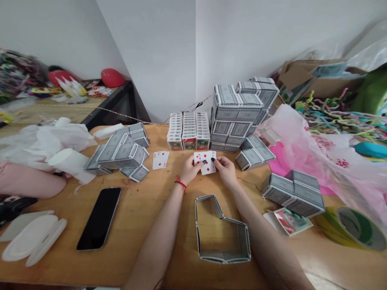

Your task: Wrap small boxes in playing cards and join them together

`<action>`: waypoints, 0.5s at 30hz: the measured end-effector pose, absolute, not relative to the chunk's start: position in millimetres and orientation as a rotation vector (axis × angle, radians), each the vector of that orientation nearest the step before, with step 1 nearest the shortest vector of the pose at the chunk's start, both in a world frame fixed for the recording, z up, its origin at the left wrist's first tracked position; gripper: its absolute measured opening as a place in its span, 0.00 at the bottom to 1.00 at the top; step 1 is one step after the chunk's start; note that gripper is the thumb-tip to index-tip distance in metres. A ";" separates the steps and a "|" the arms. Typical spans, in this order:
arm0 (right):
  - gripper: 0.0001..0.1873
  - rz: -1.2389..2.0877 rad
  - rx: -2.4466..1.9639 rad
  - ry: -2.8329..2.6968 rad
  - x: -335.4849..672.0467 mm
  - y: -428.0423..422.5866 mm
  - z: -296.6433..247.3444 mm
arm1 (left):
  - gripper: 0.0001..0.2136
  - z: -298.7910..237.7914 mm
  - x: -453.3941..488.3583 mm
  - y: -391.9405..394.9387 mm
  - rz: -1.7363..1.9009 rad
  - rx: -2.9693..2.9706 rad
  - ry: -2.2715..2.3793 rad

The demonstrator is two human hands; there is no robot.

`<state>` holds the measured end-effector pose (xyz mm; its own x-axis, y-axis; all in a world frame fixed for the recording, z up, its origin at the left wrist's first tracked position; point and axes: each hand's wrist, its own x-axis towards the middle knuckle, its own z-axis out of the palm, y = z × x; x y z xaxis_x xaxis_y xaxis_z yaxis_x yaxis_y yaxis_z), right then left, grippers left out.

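Observation:
Playing cards (208,167) with red diamonds face up are pinched between my two hands near the middle of the table. My left hand (191,168), with a red string bracelet at the wrist, holds their left side, thumb on top. On their right side my right hand (225,169) grips the edge with its thumb. A few more diamond cards (160,160) lie face up to the left. Between my forearms stands an open L-shaped frame (223,257) made of folded cards. Just behind my hands are rows of stacked card boxes (189,131).
Grey-patterned card blocks are piled high (234,106) at the back, with another pile (121,151) left and a block (294,193) right. A phone (99,218), a pink cylinder (32,180), yellow-green tape (352,229), a card box (292,221) and plastic bags (317,155) surround the work area.

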<state>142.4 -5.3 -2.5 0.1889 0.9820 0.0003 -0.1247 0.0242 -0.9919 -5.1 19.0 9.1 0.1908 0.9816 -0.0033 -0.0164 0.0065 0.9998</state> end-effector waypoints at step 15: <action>0.17 1.112 -1.243 -1.073 142.9 -4.3 -5.2 | 0.15 1.5 -12.4 29.7 1.065 1.233 1.104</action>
